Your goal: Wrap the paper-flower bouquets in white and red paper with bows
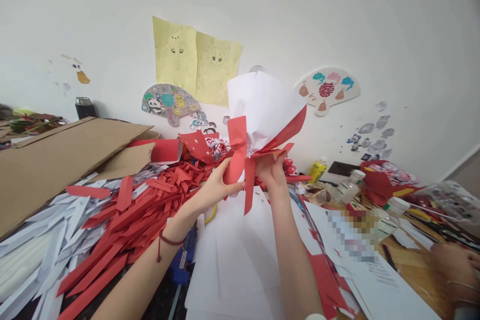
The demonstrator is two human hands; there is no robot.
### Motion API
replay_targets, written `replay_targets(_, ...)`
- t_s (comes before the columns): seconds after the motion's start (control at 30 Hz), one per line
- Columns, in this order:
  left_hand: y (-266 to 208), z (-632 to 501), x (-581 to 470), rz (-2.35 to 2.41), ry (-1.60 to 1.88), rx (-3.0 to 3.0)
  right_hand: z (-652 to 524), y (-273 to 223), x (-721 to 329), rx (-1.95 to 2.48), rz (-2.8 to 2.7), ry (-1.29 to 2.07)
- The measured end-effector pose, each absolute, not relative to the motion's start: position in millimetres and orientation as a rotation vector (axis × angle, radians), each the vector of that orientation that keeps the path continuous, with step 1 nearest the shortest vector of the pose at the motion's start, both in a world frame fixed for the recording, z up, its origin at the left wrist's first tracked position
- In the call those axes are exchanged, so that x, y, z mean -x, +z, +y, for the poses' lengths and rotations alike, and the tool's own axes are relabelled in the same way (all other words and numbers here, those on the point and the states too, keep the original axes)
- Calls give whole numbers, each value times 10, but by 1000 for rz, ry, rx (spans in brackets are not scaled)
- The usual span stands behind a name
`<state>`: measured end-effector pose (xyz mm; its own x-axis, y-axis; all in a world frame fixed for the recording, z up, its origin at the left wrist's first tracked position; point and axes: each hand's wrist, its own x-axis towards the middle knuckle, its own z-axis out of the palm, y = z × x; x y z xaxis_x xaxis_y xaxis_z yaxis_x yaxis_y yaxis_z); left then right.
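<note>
A paper bouquet (258, 105) stands raised in front of me, wrapped in white paper with red paper strips around its narrow lower part. My left hand (219, 185) is closed on the left side of this lower part, thumb over the white and red paper. On the right side, my right hand (272, 170) grips the gathered red paper; some of its fingers are hidden behind the wrap. One red strip (249, 187) hangs down between my hands. The inside of the bouquet does not show. Under it lie white paper sheets (236, 260).
Left of my arms is a heap of folded red strips (161, 190) and white strips (71, 230), with cardboard (67, 155) behind. A blue tool (183, 260) lies by my left forearm. Bottles (350, 185) stand at right, near another person's hand (455, 265).
</note>
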<state>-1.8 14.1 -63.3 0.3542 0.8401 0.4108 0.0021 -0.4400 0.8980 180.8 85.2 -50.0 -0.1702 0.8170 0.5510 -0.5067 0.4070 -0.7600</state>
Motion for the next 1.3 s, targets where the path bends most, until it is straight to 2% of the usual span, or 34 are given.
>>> replay_targets(0.23, -559, 15, 224, 1023, 1207, -2130, 912, -487, -1737, 326, -1148, 1231)
replay_targets(0.37, -646, -372, 542, 1417, 1125, -2399, 945, -516, -1771, 380, -1131, 1211)
replay_targets(0.57, -1442, -1117, 1062, 1941, 376, -2478, 961, -561, -1787, 388, -1113, 1198)
replay_targets(0.67, -1747, -1212, 1142, 2058, 246, -2502, 946, -573, -1741, 407, -1133, 1212)
replay_targets(0.87, -1839, -1141, 1099, 1977, 304, -2599, 881, -545, -1637, 508, -1134, 1231)
replay_targets(1.13, -1993, -1173, 1082, 1853, 660, -2590, 871, -513, -1676, 486, -1124, 1193)
replay_targets(1.3, -1959, -1152, 1045, 1812, 637, -2668, 866, -503, -1692, 487, -1133, 1176)
